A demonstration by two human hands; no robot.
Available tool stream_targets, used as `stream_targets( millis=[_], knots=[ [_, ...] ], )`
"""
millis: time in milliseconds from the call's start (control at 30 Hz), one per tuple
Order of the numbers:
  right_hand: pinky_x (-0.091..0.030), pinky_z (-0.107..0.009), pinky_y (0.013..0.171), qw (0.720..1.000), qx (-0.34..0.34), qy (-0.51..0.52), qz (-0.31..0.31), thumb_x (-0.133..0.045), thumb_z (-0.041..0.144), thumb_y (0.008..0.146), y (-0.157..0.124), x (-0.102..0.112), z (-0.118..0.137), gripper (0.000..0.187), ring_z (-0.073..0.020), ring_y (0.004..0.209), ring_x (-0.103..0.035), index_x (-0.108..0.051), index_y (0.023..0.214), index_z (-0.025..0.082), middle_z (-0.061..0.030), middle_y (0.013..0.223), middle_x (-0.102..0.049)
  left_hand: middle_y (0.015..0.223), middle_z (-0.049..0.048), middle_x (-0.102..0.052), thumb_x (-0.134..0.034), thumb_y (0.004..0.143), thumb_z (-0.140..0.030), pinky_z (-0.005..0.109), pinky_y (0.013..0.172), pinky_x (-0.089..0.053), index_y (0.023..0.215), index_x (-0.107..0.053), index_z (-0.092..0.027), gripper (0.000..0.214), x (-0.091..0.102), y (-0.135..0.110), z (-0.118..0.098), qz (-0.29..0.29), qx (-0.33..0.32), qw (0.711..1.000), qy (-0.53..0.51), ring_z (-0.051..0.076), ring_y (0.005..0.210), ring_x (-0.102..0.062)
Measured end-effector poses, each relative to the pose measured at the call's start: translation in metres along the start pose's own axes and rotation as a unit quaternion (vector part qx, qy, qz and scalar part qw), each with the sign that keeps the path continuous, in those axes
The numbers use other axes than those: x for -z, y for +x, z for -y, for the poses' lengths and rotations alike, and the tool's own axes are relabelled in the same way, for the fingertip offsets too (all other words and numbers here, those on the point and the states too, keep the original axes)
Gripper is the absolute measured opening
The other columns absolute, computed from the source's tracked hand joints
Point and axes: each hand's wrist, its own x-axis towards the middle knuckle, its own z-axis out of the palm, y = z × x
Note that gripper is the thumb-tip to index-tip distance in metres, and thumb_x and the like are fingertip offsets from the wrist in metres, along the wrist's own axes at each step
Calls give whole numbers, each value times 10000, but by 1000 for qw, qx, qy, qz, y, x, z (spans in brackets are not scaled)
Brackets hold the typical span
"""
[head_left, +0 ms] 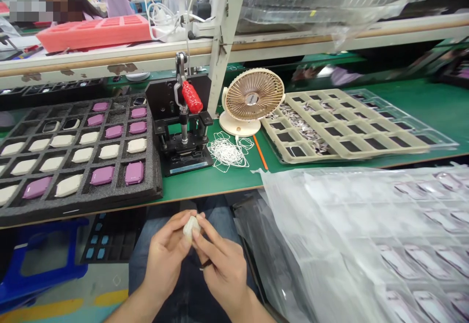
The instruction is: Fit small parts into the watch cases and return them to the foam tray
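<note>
Over my lap, below the bench edge, my left hand [167, 245] and my right hand [223, 259] come together on one small off-white case [191, 227]. Fingertips and thumbs of both hands pinch it from either side and cover much of it. It looks like the cream watch-shaped cases [69, 185] in the dark foam tray [156, 186] at the left, which also holds purple cases [134, 172]. A dark ring shows on a finger of my right hand.
On the green bench stand a black toggle press [183, 127] with a red handle, a small fan [254, 98] and a heap of white cord [227, 152]. Beige trays [340, 149] lie at right. Plastic-covered trays [351, 225] fill the right foreground; a blue stool [44, 259] is lower left.
</note>
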Motion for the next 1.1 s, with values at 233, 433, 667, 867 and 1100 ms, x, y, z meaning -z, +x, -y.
stream_targets(
  millis=[233, 433, 667, 867, 1100],
  knots=[
    [-640, -327, 787, 990, -143, -10, 17, -761, 261, 939, 13, -2, 5, 387, -239, 1007, -765, -611, 1294, 223, -133, 1227, -718, 951, 84, -817, -929, 788, -331, 290, 850, -622, 1036, -817, -208, 299, -3, 4, 3, -87, 81, 991, -69, 206, 877, -791],
    [-392, -281, 590, 980, -92, -28, 173, -577, 296, 1034, 23, 11, 8, 110, -151, 692, -618, -599, 964, 213, -9, 798, -619, 933, 90, -827, -996, 679, -288, 273, 787, -615, 1009, -849, -201, 371, 6, 7, 3, -79, 121, 982, -123, 186, 815, -770],
    [-319, -309, 604, 983, -54, 13, 177, -507, 241, 1043, 18, 11, 6, 183, -141, 638, -528, -571, 874, 215, -2, 728, -579, 856, 80, -818, -1036, 584, -307, 282, 757, -614, 860, -863, -219, 337, 7, 3, 5, -78, 92, 987, -105, 188, 774, -756],
    [-236, -251, 503, 844, -391, 324, 171, -542, 576, 1036, 24, 12, 7, 458, -84, 497, -319, -516, 769, 205, 61, 577, -429, 1192, 132, -785, -968, 716, -341, 345, 906, -627, 1113, -856, -248, 423, 5, 8, -9, -34, 11, 992, 124, 277, 1043, -765],
    [-45, -192, 416, 518, -613, 571, 172, -806, 603, 821, 33, 22, 4, 504, -13, 394, -103, -530, 740, 190, 137, 474, -313, 1101, 88, -831, -733, 903, -68, 383, 927, -623, 1179, -835, -334, 396, 20, 18, -36, 182, -229, 862, 414, 273, 1026, -783]
  ],
)
